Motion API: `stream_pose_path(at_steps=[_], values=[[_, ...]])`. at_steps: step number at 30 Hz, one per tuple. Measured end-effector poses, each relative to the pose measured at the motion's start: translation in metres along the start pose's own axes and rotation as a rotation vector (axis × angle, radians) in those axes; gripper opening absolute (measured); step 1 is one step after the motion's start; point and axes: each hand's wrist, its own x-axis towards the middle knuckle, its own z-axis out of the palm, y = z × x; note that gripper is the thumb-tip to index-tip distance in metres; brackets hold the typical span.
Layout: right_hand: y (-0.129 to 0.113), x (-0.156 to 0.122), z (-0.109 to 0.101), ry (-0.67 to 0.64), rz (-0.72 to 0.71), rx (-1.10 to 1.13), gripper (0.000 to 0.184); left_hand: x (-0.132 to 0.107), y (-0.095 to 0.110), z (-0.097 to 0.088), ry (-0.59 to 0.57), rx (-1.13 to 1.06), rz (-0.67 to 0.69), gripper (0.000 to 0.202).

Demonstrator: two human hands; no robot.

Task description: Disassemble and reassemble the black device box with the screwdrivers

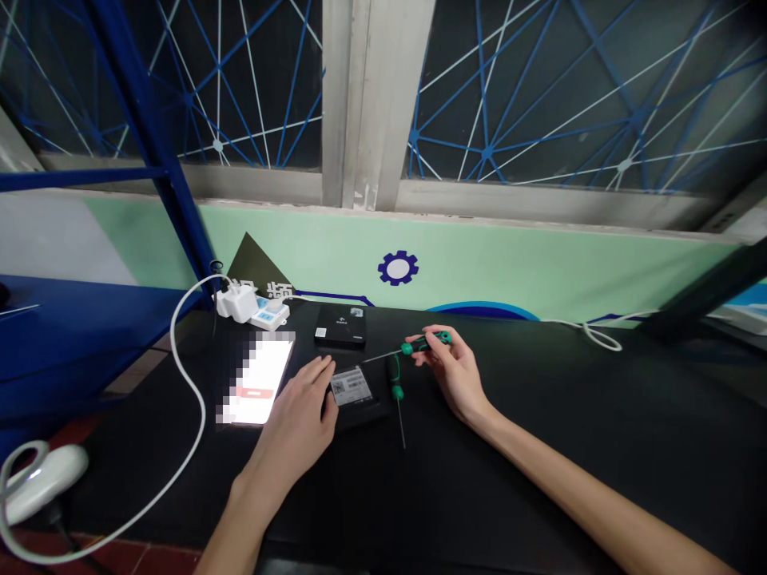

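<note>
My right hand (pixel 459 367) is closed around the green and black handle of a screwdriver (pixel 427 343). Its thin shaft points left, with the tip at or just above the far edge of a flat black electronic box (pixel 359 415). A white label with a printed code faces up on that box. My left hand (pixel 308 403) grips the box's left side, fingers along the far part and thumb nearer me. Between the box and my right hand, a second green and black screwdriver (pixel 397 390) lies on the table, its shaft toward me.
Behind the box sits a black lidlike piece (pixel 340 326) with small stickers. A lit, blurred-out screen (pixel 264 379) lies left of my left hand. A white power strip (pixel 269 313) with a plugged-in adapter stands at the back left. Its white cable (pixel 197 399) loops along the left side.
</note>
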Motion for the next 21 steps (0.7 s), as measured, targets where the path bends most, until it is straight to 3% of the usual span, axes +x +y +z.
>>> stream_pose_path(at_steps=[4,9,15,21], values=[[-0.004,0.001,-0.001,-0.014,-0.071,-0.082,0.026,-0.002,-0.003,0.005,0.0,-0.001,0.035,0.051],[-0.017,0.001,0.002,-0.027,-0.169,-0.187,0.026,-0.002,-0.002,0.006,0.066,-0.005,-0.023,0.049],[-0.042,0.004,0.01,-0.158,-0.244,-0.361,0.023,-0.002,-0.001,0.003,0.067,-0.025,-0.047,0.047],[-0.044,0.019,0.035,-0.272,-0.149,-0.288,0.035,-0.003,-0.002,0.005,0.084,-0.043,-0.02,0.047]])
